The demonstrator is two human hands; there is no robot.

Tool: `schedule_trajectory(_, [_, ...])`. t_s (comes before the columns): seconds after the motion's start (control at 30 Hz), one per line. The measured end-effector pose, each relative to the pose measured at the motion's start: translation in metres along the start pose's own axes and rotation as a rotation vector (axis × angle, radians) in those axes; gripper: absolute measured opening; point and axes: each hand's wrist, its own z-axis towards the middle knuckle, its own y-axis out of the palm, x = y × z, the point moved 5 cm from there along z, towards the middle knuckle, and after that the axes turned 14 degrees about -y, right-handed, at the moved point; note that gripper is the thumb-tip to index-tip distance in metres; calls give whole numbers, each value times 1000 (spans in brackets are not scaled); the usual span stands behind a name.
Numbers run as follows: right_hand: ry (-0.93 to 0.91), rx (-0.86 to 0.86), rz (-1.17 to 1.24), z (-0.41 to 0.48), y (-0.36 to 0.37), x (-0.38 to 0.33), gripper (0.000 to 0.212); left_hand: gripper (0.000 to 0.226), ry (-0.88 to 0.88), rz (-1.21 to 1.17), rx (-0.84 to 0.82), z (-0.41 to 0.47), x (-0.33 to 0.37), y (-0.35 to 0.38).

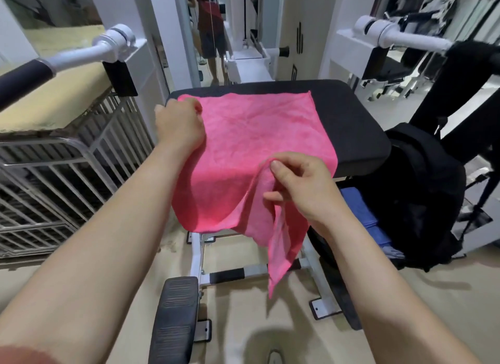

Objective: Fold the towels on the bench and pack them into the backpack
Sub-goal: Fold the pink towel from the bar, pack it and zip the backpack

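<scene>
**Asker:** Where is the towel lying?

**Me:** The pink towel (257, 136) is lying spread across the black pad of the bench (351, 120). Its far part is resting flat on the pad, and its near part is spilling over the front end, with one corner dangling towards the floor.

**Asker:** What are your hands doing?

**Me:** My left hand (180, 125) is gripping the towel's left edge close to the far corner, fingers curling round the cloth. My right hand (300, 185) is pinching a ridge of the near part between thumb and forefinger, and I am holding that fold raised off the pad. The loose corner is hanging straight down below this hand.

**Asker:** And the backpack?

**Me:** The backpack (422, 190) is black and is sitting on the floor just beside the bench, on my right. Its mouth is gaping towards me, and a folded blue towel (362, 214) is showing inside it.

**Asker:** Anything else around you?

**Me:** The bench's white frame (196, 255) is standing under the hanging cloth, and a metal railing (54, 174) is running along my left.
</scene>
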Motion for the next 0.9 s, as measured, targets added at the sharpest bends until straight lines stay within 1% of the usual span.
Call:
schedule_trajectory(0.13, [34, 10, 1, 11, -6, 5, 10, 33, -131, -80, -15, 19, -2, 8])
schedule_trajectory(0.23, [10, -25, -24, 15, -8, 3, 12, 33, -139, -236, 25, 27, 1, 7])
schedule_trajectory(0.3, [-37, -65, -64, 18, -9, -1, 14, 32, -151, -369, -10, 18, 6, 1])
schedule_trajectory(0.33, [-61, -84, -78, 19, -10, -4, 14, 30, -134, -465, -65, 9, 11, -2])
schedule_trajectory(0.4, [-83, -103, -40, 18, -10, -10, 17, 28, -49, -715, -216, -24, 22, -15])
schedule_trajectory(0.43, [-92, -98, -6, 16, -10, -13, 19, 30, -7, -852, -311, -45, 26, -24])
schedule_trajectory(0.47, [-109, -86, 20, 15, -10, -17, 21, 38, 12, -982, -421, -67, 28, -31])
schedule_trajectory(0.53, [-153, -59, 49, 8, -9, -27, 20, 55, -9, -1208, -665, -109, 30, -35])
schedule_trajectory(0.57, [-173, -38, 64, 4, -8, -30, 17, 59, -34, -1302, -765, -127, 32, -34])
schedule_trajectory(0.6, [-192, -11, 83, 0, -8, -34, 13, 60, -66, -1389, -837, -141, 32, -32])
schedule_trajectory(0.67, [-213, 35, 115, -9, -7, -38, 8, 55, -153, -1580, -929, -159, 31, -29])
schedule_trajectory(0.73, [-213, 63, 135, -18, -5, -39, 10, 47, -251, -1724, -964, -169, 26, -31])
schedule_trajectory(0.77, [-210, 69, 138, -22, -4, -40, 12, 39, -288, -1744, -958, -174, 24, -33])
schedule_trajectory(0.83, [-209, 71, 132, -30, 0, -40, 15, 25, -320, -1717, -903, -181, 19, -38])
schedule_trajectory(0.9, [-212, 65, 132, -37, 3, -41, 15, 22, -338, -1676, -826, -185, 13, -41])
